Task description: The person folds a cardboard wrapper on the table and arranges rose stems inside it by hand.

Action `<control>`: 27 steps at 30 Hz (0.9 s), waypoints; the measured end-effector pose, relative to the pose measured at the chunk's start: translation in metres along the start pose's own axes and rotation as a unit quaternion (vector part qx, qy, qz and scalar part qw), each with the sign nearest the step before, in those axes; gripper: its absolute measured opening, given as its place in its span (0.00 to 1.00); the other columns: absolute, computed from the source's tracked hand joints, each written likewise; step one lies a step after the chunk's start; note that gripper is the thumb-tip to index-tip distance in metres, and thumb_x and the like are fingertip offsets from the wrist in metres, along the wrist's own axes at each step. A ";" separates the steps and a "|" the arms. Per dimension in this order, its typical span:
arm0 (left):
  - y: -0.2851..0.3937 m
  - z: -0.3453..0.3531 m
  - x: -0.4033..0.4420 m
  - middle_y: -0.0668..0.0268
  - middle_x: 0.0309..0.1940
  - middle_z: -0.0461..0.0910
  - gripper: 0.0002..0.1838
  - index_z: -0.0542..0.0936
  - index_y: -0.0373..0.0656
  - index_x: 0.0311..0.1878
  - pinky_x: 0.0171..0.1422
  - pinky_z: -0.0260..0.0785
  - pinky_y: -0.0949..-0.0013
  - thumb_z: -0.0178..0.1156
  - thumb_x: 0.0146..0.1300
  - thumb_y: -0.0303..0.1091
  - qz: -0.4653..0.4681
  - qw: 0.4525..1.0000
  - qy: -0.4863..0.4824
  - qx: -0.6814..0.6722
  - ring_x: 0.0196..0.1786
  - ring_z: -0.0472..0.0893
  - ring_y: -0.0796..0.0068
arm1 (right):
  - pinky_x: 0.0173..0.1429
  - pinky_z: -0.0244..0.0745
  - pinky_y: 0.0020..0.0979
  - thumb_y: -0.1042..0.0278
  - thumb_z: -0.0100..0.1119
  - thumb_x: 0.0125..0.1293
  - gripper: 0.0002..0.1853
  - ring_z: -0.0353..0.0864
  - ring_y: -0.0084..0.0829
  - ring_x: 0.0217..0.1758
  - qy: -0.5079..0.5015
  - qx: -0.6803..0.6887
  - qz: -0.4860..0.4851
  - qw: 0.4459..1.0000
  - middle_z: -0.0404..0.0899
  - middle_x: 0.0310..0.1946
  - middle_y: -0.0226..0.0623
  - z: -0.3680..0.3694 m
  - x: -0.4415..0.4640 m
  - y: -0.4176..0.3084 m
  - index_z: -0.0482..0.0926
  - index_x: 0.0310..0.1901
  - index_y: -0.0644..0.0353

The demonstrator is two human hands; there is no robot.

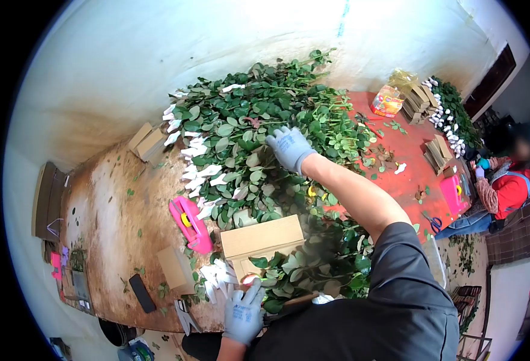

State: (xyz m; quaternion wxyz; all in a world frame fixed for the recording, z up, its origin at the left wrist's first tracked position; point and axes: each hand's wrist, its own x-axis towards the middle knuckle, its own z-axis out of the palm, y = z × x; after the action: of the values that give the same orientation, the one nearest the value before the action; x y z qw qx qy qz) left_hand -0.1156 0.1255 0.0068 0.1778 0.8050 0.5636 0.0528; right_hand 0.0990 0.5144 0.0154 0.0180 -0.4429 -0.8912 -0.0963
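My right hand (290,149), in a grey glove, reaches over a big pile of leafy green stems (259,114), its fingers stretched onto the leaves. White-wrapped flower heads (193,171) line the pile's left side. Low in the view my left hand (244,316), also gloved, lies with fingers extended at a pale, red-tinged rose bloom (251,279); a firm hold on it does not show. Beside that bloom is an open cardboard wrap (262,237) with leafy stems (313,268) over it. White paper strips (218,277) lie just above my left hand.
A pink tape dispenser (191,224), a black phone (142,293), a stapler (186,317) and cardboard pieces (176,269) lie on the worn table (102,240). On the red tabletop (409,153) are more cardboard stacks (437,154) and scissors (436,224). A co-worker (511,180) is at the right.
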 end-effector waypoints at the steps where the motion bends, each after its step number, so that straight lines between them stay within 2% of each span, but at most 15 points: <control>1: 0.000 0.001 0.000 0.70 0.70 0.76 0.30 0.83 0.46 0.60 0.54 0.74 0.58 0.72 0.50 0.34 -0.001 1.000 -0.001 -0.001 0.47 0.76 0.62 | 0.59 0.72 0.42 0.67 0.58 0.66 0.17 0.78 0.41 0.59 -0.001 0.002 -0.002 1.000 0.81 0.52 0.39 0.008 -0.003 -0.005 0.79 0.57 0.52; 3: 0.000 0.002 0.000 0.70 0.70 0.76 0.30 0.82 0.46 0.60 0.54 0.74 0.58 0.71 0.50 0.34 -0.003 1.000 -0.003 -0.004 0.47 0.76 0.62 | 0.59 0.72 0.41 0.66 0.57 0.68 0.16 0.78 0.39 0.60 0.020 -0.023 -0.102 0.994 0.81 0.54 0.38 0.034 -0.010 -0.013 0.79 0.57 0.52; 5: 0.001 0.001 0.001 0.71 0.70 0.76 0.27 0.83 0.46 0.60 0.54 0.74 0.58 0.69 0.53 0.34 -0.004 1.000 -0.003 0.012 0.47 0.76 0.62 | 0.58 0.70 0.43 0.64 0.52 0.73 0.14 0.79 0.38 0.58 -0.032 -0.126 -0.117 0.985 0.84 0.50 0.33 0.053 -0.015 -0.026 0.82 0.55 0.50; 8: -0.003 0.010 -0.003 0.71 0.71 0.76 0.25 0.83 0.47 0.60 0.55 0.73 0.56 0.64 0.56 0.33 -0.012 1.000 0.005 -0.007 0.47 0.76 0.63 | 0.59 0.67 0.45 0.63 0.52 0.73 0.12 0.80 0.37 0.53 -0.094 -0.169 -0.137 0.972 0.85 0.45 0.33 0.049 -0.015 -0.027 0.85 0.48 0.50; 11: -0.006 0.016 -0.006 0.71 0.72 0.75 0.24 0.84 0.48 0.60 0.56 0.72 0.54 0.60 0.59 0.32 0.014 0.998 0.036 0.045 0.47 0.76 0.64 | 0.60 0.67 0.46 0.63 0.52 0.71 0.10 0.80 0.37 0.50 0.005 -0.174 -0.115 0.978 0.82 0.41 0.33 0.007 -0.001 -0.019 0.84 0.45 0.48; 12: -0.005 0.015 -0.007 0.66 0.71 0.75 0.25 0.83 0.45 0.60 0.62 0.70 0.53 0.63 0.56 0.32 -0.010 1.000 -0.005 0.001 0.50 0.75 0.60 | 0.60 0.68 0.46 0.63 0.54 0.70 0.09 0.80 0.37 0.50 0.074 -0.177 -0.110 0.975 0.81 0.40 0.33 -0.017 0.003 -0.013 0.83 0.45 0.49; 13: -0.005 0.015 -0.007 0.66 0.71 0.75 0.25 0.83 0.45 0.60 0.62 0.70 0.53 0.63 0.56 0.32 -0.018 1.000 -0.003 -0.008 0.50 0.75 0.60 | 0.60 0.69 0.46 0.64 0.55 0.69 0.08 0.80 0.36 0.50 0.142 -0.178 -0.104 0.968 0.80 0.40 0.33 -0.045 0.007 -0.008 0.82 0.45 0.49; 17: -0.004 0.015 -0.006 0.67 0.70 0.75 0.24 0.84 0.45 0.58 0.63 0.68 0.52 0.65 0.55 0.33 -0.013 1.000 0.009 -0.003 0.51 0.75 0.61 | 0.58 0.73 0.44 0.67 0.60 0.64 0.13 0.81 0.37 0.50 0.303 -0.168 -0.065 0.936 0.80 0.41 0.34 -0.142 0.004 0.002 0.80 0.50 0.48; 18: -0.004 0.014 -0.006 0.68 0.70 0.75 0.25 0.84 0.45 0.59 0.62 0.69 0.53 0.65 0.55 0.34 -0.008 1.000 0.014 0.003 0.51 0.75 0.61 | 0.54 0.73 0.44 0.67 0.60 0.63 0.14 0.81 0.38 0.47 0.318 -0.160 -0.078 0.931 0.79 0.40 0.33 -0.155 -0.003 0.002 0.79 0.51 0.47; 19: -0.004 0.013 -0.006 0.68 0.70 0.76 0.25 0.84 0.45 0.59 0.61 0.69 0.54 0.65 0.55 0.34 -0.001 1.000 0.020 0.010 0.51 0.75 0.61 | 0.51 0.74 0.43 0.68 0.60 0.63 0.16 0.80 0.37 0.45 0.295 -0.188 -0.080 0.933 0.78 0.39 0.32 -0.164 -0.011 -0.002 0.78 0.53 0.48; 21: -0.002 0.010 -0.007 0.68 0.70 0.76 0.25 0.84 0.45 0.59 0.61 0.70 0.54 0.66 0.55 0.35 -0.002 1.000 0.017 0.011 0.51 0.75 0.62 | 0.48 0.73 0.42 0.68 0.59 0.63 0.17 0.79 0.36 0.45 0.244 -0.154 -0.094 0.953 0.76 0.38 0.32 -0.152 -0.030 -0.013 0.78 0.55 0.47; 22: -0.001 0.009 -0.007 0.68 0.70 0.75 0.25 0.83 0.45 0.59 0.61 0.70 0.54 0.66 0.56 0.35 -0.012 1.000 0.009 0.003 0.51 0.75 0.62 | 0.47 0.73 0.41 0.67 0.60 0.64 0.16 0.78 0.35 0.45 0.182 -0.152 -0.096 0.967 0.76 0.38 0.32 -0.141 -0.041 -0.021 0.78 0.54 0.46; 23: 0.000 0.008 -0.007 0.68 0.70 0.75 0.25 0.83 0.45 0.59 0.61 0.70 0.55 0.67 0.56 0.35 -0.021 1.000 0.001 -0.004 0.51 0.75 0.62 | 0.46 0.73 0.40 0.63 0.61 0.66 0.15 0.78 0.35 0.44 0.161 -0.087 -0.103 0.978 0.76 0.38 0.32 -0.112 -0.050 -0.027 0.79 0.54 0.46; 25: 0.000 0.006 -0.007 0.68 0.71 0.75 0.25 0.83 0.44 0.60 0.61 0.70 0.55 0.67 0.56 0.35 -0.020 1.000 -0.001 -0.011 0.51 0.75 0.62 | 0.48 0.78 0.41 0.58 0.60 0.70 0.11 0.82 0.38 0.47 -0.042 -0.040 -0.090 0.994 0.79 0.41 0.36 -0.073 -0.069 -0.046 0.81 0.50 0.49; 27: 0.000 0.003 -0.007 0.68 0.71 0.75 0.26 0.83 0.44 0.60 0.61 0.70 0.56 0.67 0.56 0.35 -0.015 1.000 -0.006 -0.015 0.51 0.75 0.62 | 0.55 0.82 0.45 0.60 0.61 0.69 0.15 0.86 0.44 0.55 -0.232 -0.001 -0.056 0.971 0.84 0.51 0.44 -0.049 -0.073 -0.065 0.83 0.54 0.52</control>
State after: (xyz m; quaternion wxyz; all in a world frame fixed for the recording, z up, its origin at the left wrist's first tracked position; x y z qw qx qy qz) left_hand -0.1168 0.1184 0.0049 0.1946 0.7938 0.5737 0.0536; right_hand 0.0898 0.4094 0.0448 -0.1949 -0.4021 -0.8946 0.0072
